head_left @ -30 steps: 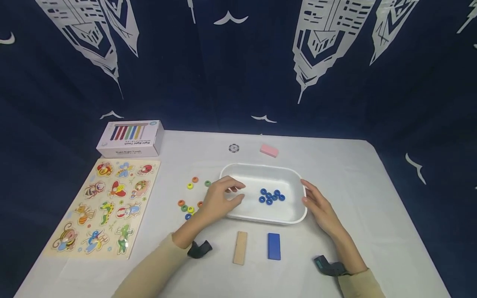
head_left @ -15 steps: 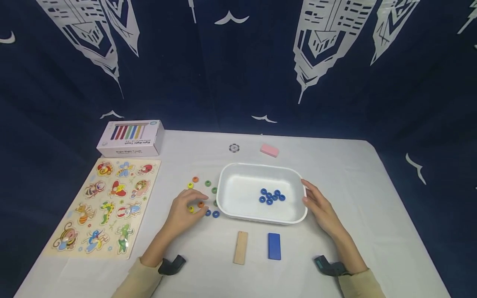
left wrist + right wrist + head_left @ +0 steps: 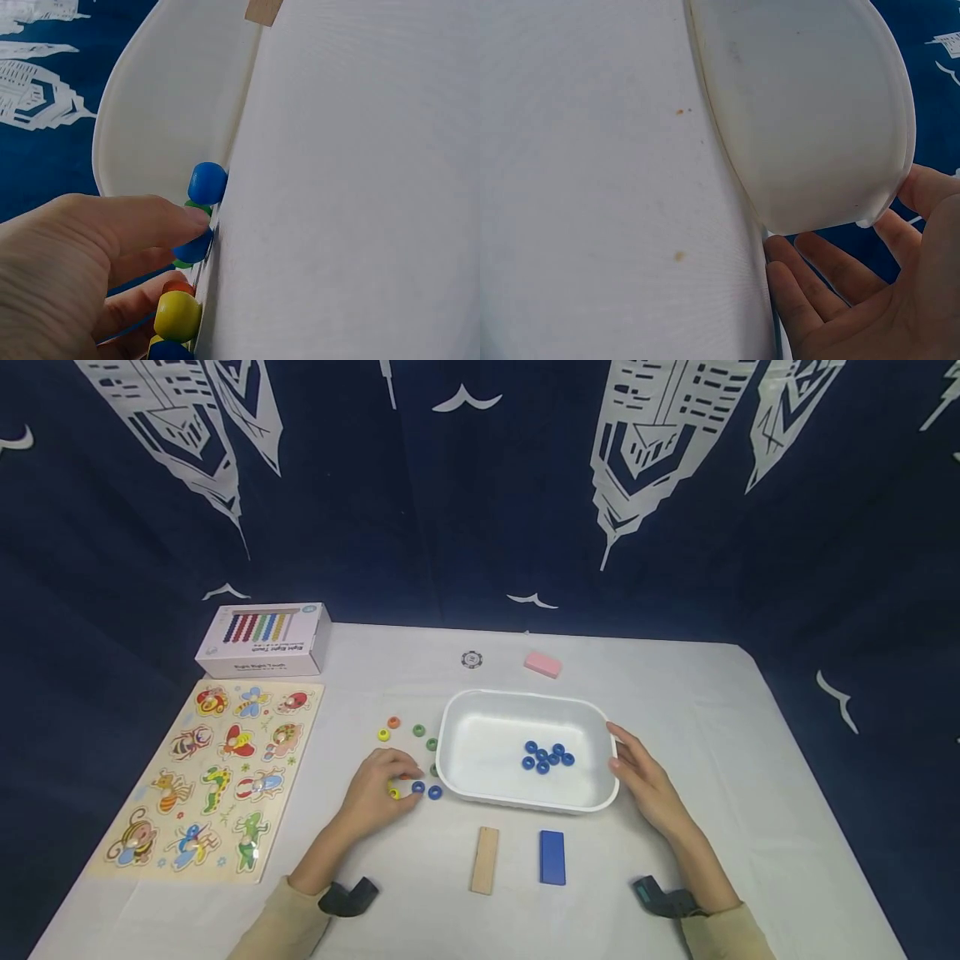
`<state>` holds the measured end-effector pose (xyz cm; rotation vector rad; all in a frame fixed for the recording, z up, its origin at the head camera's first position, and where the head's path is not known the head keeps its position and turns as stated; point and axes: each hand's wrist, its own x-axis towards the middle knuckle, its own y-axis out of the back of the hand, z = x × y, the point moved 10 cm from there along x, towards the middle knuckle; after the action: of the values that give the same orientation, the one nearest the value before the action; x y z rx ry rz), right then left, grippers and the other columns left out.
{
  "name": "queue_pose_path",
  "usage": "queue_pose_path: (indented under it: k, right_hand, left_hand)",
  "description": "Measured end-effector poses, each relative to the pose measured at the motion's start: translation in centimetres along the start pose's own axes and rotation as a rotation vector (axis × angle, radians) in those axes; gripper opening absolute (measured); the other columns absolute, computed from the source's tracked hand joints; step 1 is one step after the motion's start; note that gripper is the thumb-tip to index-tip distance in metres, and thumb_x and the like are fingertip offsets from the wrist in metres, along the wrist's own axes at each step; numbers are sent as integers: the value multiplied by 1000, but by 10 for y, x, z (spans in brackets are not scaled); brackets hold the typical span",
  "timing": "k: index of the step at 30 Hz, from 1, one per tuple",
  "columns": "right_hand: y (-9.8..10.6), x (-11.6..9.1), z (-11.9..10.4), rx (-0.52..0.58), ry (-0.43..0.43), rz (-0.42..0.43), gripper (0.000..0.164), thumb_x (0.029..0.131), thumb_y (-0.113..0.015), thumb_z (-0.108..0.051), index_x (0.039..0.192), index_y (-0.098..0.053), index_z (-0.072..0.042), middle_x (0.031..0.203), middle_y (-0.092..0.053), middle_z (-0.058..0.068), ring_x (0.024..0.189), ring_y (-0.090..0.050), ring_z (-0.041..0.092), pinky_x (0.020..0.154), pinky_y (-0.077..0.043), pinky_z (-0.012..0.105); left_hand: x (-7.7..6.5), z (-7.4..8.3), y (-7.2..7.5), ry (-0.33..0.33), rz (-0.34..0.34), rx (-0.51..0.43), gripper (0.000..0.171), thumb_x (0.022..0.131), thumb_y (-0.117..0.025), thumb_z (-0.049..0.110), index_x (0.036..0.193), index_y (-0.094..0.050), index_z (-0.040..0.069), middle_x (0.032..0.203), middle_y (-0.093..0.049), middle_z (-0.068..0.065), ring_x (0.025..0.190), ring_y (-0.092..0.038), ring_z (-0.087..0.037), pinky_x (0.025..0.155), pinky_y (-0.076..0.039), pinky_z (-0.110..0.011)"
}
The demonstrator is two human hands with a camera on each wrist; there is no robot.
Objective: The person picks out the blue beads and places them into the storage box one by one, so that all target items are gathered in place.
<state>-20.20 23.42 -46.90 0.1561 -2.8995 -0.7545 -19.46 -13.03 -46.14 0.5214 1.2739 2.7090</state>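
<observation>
My left hand (image 3: 375,789) is left of the white tray (image 3: 487,797), thumb and forefinger at the two sides of a blue bead (image 3: 193,246) on the table. Another blue bead (image 3: 435,792) lies just to its right. Green beads (image 3: 418,730), yellow beads (image 3: 384,735) and an orange bead (image 3: 394,722) are scattered close by, some partly hidden by the hand. Inside the tray, several blue beads (image 3: 542,756) form a cluster right of centre. My right hand (image 3: 648,785) holds the tray's right end, with the thumb (image 3: 922,184) at the rim and the other fingers spread below it.
A wooden block (image 3: 484,860) and a blue block (image 3: 552,857) lie in front of the tray. Behind it are a patterned chip (image 3: 471,659) and a pink block (image 3: 542,663). An insect puzzle board (image 3: 213,777) and a toy box (image 3: 262,641) occupy the left side.
My left hand has moved out of the tray, down left to the loose beads, and its fingers have closed around a blue one. The right hand stays at the tray.
</observation>
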Motion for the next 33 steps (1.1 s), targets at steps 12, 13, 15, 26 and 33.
queue_pose_path:
  k: [12, 13, 15, 26, 33]
  right_hand:
    - [3, -4, -26, -11, -8, -9, 49, 92, -45, -19, 138, -29, -17, 132, -42, 23, 116, -45, 39, 92, -38, 52]
    - [3, -3, -22, -12, -12, -8, 49, 92, -45, -20, 138, -29, -20, 132, -42, 22, 116, -45, 38, 92, -38, 51]
    - [3, -1, -12, -11, -10, -6, 49, 92, -45, -23, 138, -29, -26, 133, -42, 20, 117, -44, 38, 92, -37, 53]
    - [1, 0, 0, -7, -31, -8, 49, 92, -45, -28, 137, -28, -32, 135, -40, 17, 119, -42, 38, 93, -37, 53]
    - [2, -1, -5, 14, -11, -9, 49, 92, -46, -24, 138, -29, -26, 136, -39, 18, 119, -42, 39, 93, -36, 52]
  left_hand:
    - [17, 32, 26, -46, 105, -107, 20, 65, -75, 14, 84, -67, 19, 83, -61, 12, 76, -53, -4, 67, -46, -25]
    - [22, 40, 29, -56, 109, -139, 20, 66, -75, 13, 84, -67, 18, 81, -61, 11, 75, -54, -6, 67, -47, -25]
    - [34, 58, 32, -64, 96, -202, 20, 67, -74, 11, 85, -67, 17, 78, -61, 8, 71, -55, -9, 64, -48, -26]
    - [95, 107, -37, -15, -128, -208, 19, 66, -75, 11, 84, -68, 12, 74, -60, 3, 61, -53, -3, 54, -45, -15]
    - [107, 100, -84, 89, -287, -69, 18, 65, -73, 9, 82, -67, 12, 66, -58, 5, 62, -53, -7, 58, -43, -17]
